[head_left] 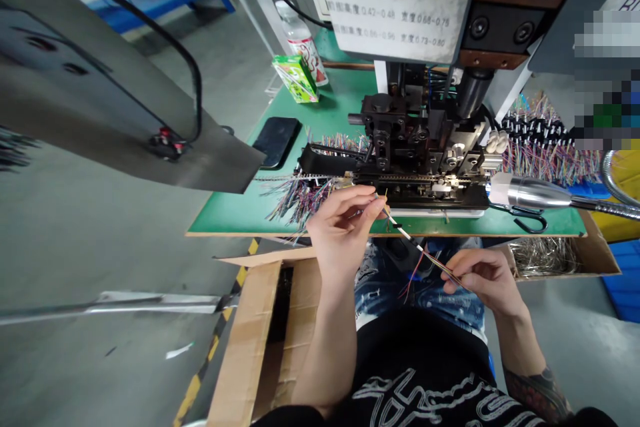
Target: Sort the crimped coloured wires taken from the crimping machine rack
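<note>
Left hand: we see the left hand [343,230] just over the bench's near edge, its thumb and fingers [373,213] pinched together on the far left end of the wire bundle [406,235]; they cover much of that end, so we cannot make out its tips, apart from a yellowish strand poking past.
Right hand: the right hand [485,277], nearer and to the right, has its fingers closed on the other end; we cannot tell how much wire lies behind them.
Label sheet: we read only part of the label sheet [395,10], its upper lines cut off.
Mosaic patch: at the far right, we cannot tell what the blocky squares cover.
Crimping machine: the crimping machine [400,127] runs out of view at the far side and hides part of the left wire pile [295,210] on the bench [227,213].
Bottle: a green carton [296,80] partly covers the bottle [303,40].
Cardboard box: we see the cardboard box [245,340] cut off at the near edge.
Wire bundle: slanting between the hands above the jeans [373,280], it shows white and black sleeving toward the left, thin multicoloured strands toward the right, and reddish strands hanging loose midway.
</note>
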